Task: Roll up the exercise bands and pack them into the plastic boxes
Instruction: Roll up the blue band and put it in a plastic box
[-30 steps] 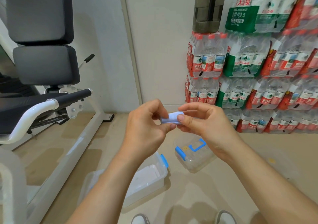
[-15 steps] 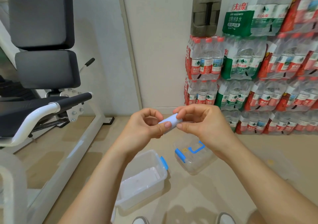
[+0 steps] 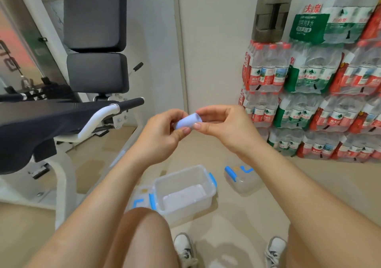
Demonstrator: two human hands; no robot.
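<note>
You pinch the pale blue band roll point(image 3: 186, 121) between both hands: left hand point(image 3: 162, 135) curls round one end, right hand point(image 3: 224, 127) nips the other with thumb and forefinger. Open plastic box point(image 3: 177, 173) sits well below the hands, second box point(image 3: 241, 183) under the right wrist. Squeeze the coil tight so no lap springs loose; lower it in lengthwise.

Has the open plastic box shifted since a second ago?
No. The open plastic box still sits just left of the lidded box; only the camera view shifted.
</note>
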